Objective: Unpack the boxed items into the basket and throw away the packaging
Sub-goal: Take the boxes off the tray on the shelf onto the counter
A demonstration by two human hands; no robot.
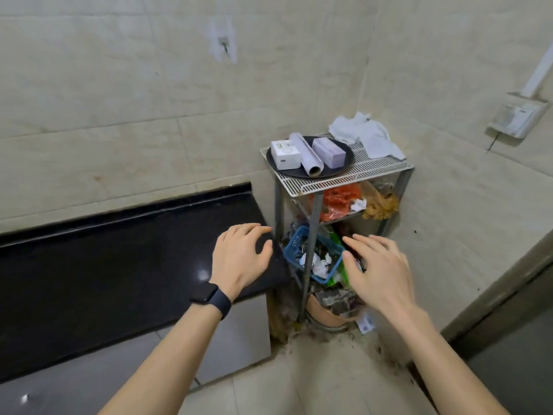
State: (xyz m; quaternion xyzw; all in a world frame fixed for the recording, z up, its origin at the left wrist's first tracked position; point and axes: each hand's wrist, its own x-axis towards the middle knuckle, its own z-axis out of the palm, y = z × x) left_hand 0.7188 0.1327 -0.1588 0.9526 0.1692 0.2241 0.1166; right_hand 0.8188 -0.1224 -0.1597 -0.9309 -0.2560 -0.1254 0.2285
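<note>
Left hand (pixel 239 256): fingers relaxed and slightly bent, holding nothing, over the countertop (pixel 119 259) corner. Right hand (pixel 378 272): fingers spread, holding nothing. Above and beyond both hands, a black plate (pixel 335 172) carries a white box (pixel 285 154), a roll (pixel 306 157) and a purple box (pixel 328 152). The roll's open end points toward the hands. Between the hands, the blue basket (pixel 291 250) contains crumpled paper.

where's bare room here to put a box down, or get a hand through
The black stone countertop is bare along its length, left of the left hand. On the white wire rack top, only the front right strip between the round black plate and the crumpled white cloths is free. The lower shelves around the blue plastic basket are crammed.
</note>
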